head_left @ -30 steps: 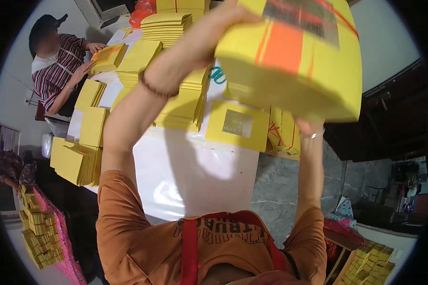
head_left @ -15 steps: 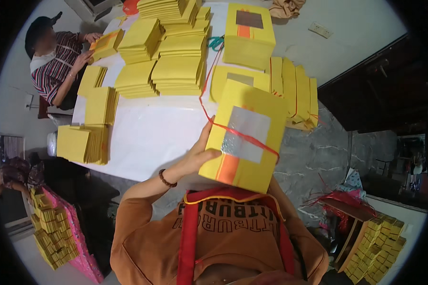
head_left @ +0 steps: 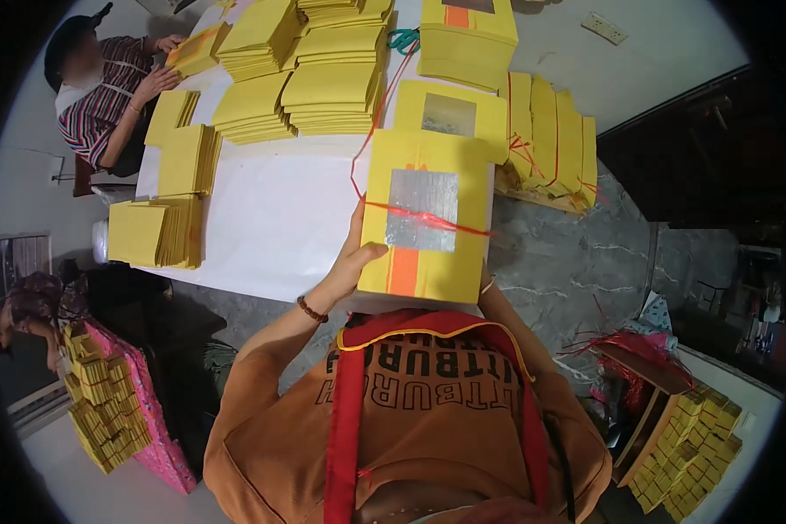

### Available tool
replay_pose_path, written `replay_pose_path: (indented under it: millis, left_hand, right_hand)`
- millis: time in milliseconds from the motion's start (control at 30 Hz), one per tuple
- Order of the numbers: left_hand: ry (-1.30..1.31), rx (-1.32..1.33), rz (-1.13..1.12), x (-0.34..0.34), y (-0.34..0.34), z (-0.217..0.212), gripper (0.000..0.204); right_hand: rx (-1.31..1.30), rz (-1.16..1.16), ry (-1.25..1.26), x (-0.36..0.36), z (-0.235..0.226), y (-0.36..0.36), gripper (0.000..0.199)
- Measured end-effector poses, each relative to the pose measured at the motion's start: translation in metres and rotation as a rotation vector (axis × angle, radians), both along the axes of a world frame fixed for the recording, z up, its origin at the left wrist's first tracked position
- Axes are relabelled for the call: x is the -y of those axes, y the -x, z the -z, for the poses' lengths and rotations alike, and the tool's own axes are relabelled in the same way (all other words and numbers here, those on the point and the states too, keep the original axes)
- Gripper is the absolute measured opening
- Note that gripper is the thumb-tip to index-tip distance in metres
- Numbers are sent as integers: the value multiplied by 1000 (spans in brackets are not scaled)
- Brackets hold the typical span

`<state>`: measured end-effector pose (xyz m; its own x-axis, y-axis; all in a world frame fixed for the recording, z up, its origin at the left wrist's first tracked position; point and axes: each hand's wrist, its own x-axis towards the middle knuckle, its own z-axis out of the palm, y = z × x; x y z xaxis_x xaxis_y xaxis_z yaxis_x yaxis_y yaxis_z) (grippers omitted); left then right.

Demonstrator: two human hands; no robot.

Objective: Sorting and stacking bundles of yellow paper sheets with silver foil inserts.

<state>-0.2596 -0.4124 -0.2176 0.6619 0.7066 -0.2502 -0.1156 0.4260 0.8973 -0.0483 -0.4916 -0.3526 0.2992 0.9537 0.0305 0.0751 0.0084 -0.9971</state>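
A thick bundle of yellow paper (head_left: 467,166) stands in front of my chest at the table's near edge. Its face carries a silver rectangle above an orange stripe. Across that face runs a red plastic string (head_left: 410,212), which trails from the left edge up toward teal-handled scissors (head_left: 403,40). My left hand (head_left: 356,260) grips the bundle's left side, thumb bent at the front edge. On the other side only the wrist of my right hand (head_left: 487,285) shows; its fingers are hidden behind the bundle.
Yellow paper stacks (head_left: 332,96) cover the far part of the white table (head_left: 262,218). Another silver-faced bundle (head_left: 450,112) sits just beyond mine, and tied bundles (head_left: 550,131) stand at right. A person (head_left: 118,100) handles yellow paper at far left. Red string (head_left: 642,354) lies on a stand at lower right.
The bundle has turned more upright and shifted left, with my left hand still on it. The string now crosses it more level. The table appears higher up in the view.
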Motion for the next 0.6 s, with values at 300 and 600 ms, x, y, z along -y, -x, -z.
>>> replay_pose_path:
  millis: [300,600]
  left_hand:
    - [-129,-190,-57,-18,-1,6,60]
    - [-971,-624,64,-98,-15,9,41]
  right_hand:
    - [185,-31,510,18,-44,-55,30]
    - [-88,333,194,-41,-16,-131,50]
